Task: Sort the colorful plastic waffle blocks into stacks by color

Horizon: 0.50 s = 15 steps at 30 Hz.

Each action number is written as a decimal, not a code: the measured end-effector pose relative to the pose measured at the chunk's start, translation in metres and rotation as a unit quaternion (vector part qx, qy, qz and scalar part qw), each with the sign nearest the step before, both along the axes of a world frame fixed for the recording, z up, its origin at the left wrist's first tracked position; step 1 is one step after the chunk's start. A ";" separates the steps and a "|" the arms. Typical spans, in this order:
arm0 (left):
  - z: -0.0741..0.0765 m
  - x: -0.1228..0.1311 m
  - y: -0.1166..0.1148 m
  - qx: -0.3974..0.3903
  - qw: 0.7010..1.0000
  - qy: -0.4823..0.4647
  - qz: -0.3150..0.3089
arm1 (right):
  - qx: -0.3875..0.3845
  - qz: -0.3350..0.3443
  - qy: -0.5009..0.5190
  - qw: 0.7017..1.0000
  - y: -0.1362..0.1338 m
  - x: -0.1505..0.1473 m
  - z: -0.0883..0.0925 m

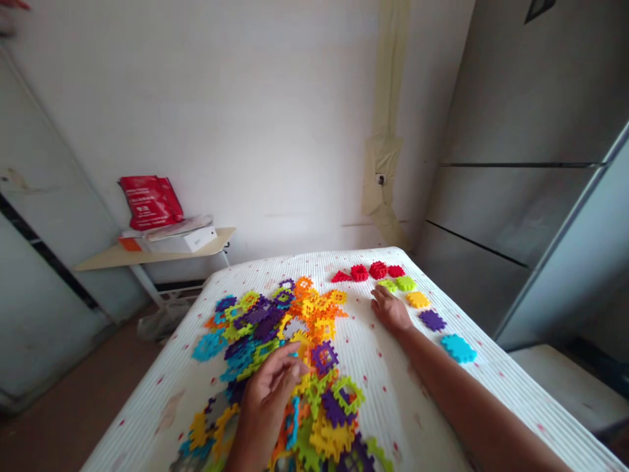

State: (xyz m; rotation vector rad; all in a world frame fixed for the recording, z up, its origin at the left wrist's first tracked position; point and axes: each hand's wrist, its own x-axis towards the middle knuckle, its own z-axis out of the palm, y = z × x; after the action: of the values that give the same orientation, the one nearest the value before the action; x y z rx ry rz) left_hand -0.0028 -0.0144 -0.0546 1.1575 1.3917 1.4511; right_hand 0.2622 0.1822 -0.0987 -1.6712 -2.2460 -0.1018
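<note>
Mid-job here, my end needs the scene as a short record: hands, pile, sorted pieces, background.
Left hand: over the mixed pile, fingers half-curled, no piece visible in it
Right hand: at the green pieces; grip unclear
Far edge: red pieces
Right edge, far to near: green pieces, yellow piece, purple piece, blue piece
Surface: white ribbed cover
Background left: red bag above white box

The left hand [265, 396] is loosely curled, its fingers [280, 354] bent forward beyond the thumb [289, 382]. The right arm [457, 387] stretches diagonally from the lower right, ending in the right hand [392, 312], back upward.
</note>
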 end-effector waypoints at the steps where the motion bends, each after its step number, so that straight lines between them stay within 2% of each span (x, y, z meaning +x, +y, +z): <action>1: 0.008 -0.002 -0.004 0.004 1.000 -0.001 0.003 | -0.003 0.034 -0.006 0.999 -0.004 -0.004 -0.002; 3: 0.028 -0.009 -0.008 0.019 1.000 0.003 0.011 | -0.009 0.089 -0.017 0.996 -0.010 -0.011 -0.004; 5: 0.049 -0.021 -0.002 0.033 0.999 0.031 0.015 | -0.011 0.117 -0.023 0.993 -0.014 -0.018 -0.007; 7: 0.066 -0.035 0.020 0.032 0.994 0.101 0.016 | -0.009 0.126 -0.024 0.992 -0.016 -0.024 -0.009; 9: 0.076 -0.050 0.053 -0.001 0.979 0.203 0.028 | -0.008 0.124 -0.021 0.992 -0.017 -0.027 -0.010; 10: 0.076 -0.057 0.073 -0.042 0.962 0.266 0.046 | -0.008 0.122 -0.019 0.992 -0.018 -0.028 -0.010; 12: 0.071 -0.069 0.113 -0.088 0.945 0.309 0.055 | -0.009 0.116 -0.014 0.993 -0.018 -0.029 -0.011; 15: 0.052 -0.078 0.161 -0.156 0.915 0.365 0.067 | -0.012 0.106 -0.007 0.994 -0.018 -0.029 -0.012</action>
State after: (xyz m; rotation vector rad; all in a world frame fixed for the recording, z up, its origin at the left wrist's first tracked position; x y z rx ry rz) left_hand -0.0803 0.1463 -0.0023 1.4797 2.1539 0.8359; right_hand 0.2336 0.1640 -0.1104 -1.4358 -2.4292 -0.0344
